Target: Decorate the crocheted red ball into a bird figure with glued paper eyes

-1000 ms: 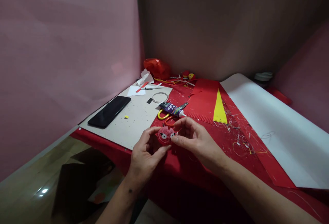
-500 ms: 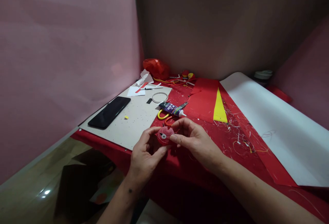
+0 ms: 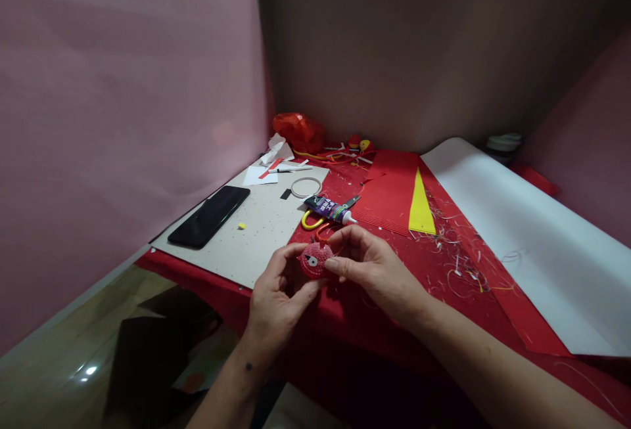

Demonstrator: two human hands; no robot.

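Note:
Between my two hands, over the near edge of the red-covered table, is a small round red coiled-paper figure (image 3: 318,259) with a white and black eye facing me. My left hand (image 3: 280,291) grips its left and lower side, fingers curled behind and thumb below. On its right side, my right hand (image 3: 367,268) pinches the edge between thumb and forefinger. Just beyond the figure lie scissors (image 3: 311,221) with yellow and red handles. A purple and black glue tube (image 3: 328,208) with a white nozzle rests across them.
A black phone (image 3: 210,217), a ring (image 3: 306,186) and a pen (image 3: 290,169) lie on the grey board (image 3: 266,238) at left. Red corrugated paper (image 3: 389,192), a yellow strip (image 3: 422,209), a white sheet (image 3: 532,245) and thread scraps are at right. A red plastic bag (image 3: 298,131) stands behind.
My hands and the red figure keep almost the same place and grip. The view has shifted very slightly.

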